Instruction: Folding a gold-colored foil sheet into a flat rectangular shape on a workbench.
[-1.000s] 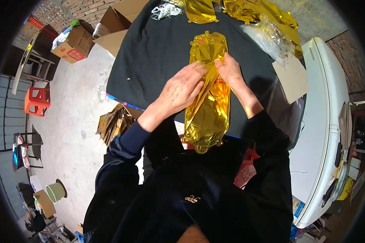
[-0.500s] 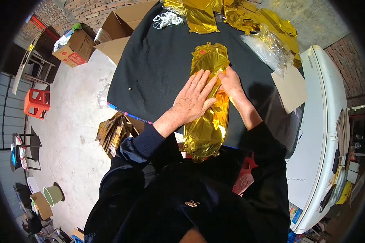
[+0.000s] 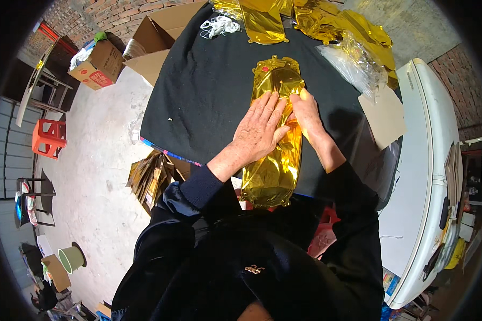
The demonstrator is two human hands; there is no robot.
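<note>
A flat, folded gold foil balloon [image 3: 270, 174] with small tabs round its ends lies lengthwise on the black cloth [image 3: 198, 91], its near end at the table's front edge. My left hand [image 3: 258, 124] rests palm down across its middle, fingers stretched out, holding nothing. At the balloon's right edge, the fingers of my right hand [image 3: 307, 115] are bent and closed on the foil, their tips partly hidden. A red mark shows near the far end of the balloon.
More gold foil balloons [image 3: 265, 24] lie along the far edge, beside a bundle of white string [image 3: 219, 26]. Clear plastic bags [image 3: 353, 67] and a cardboard piece [image 3: 383, 117] sit at the right, near a white freezer [image 3: 420, 160]. Below the left edge stands a box of folded brown sheets [image 3: 152, 179].
The near end of the foil balloon has folded in or dropped slightly, and its tabs show less. My left hand has shifted slightly to the right; my right hand still grips the edge.
</note>
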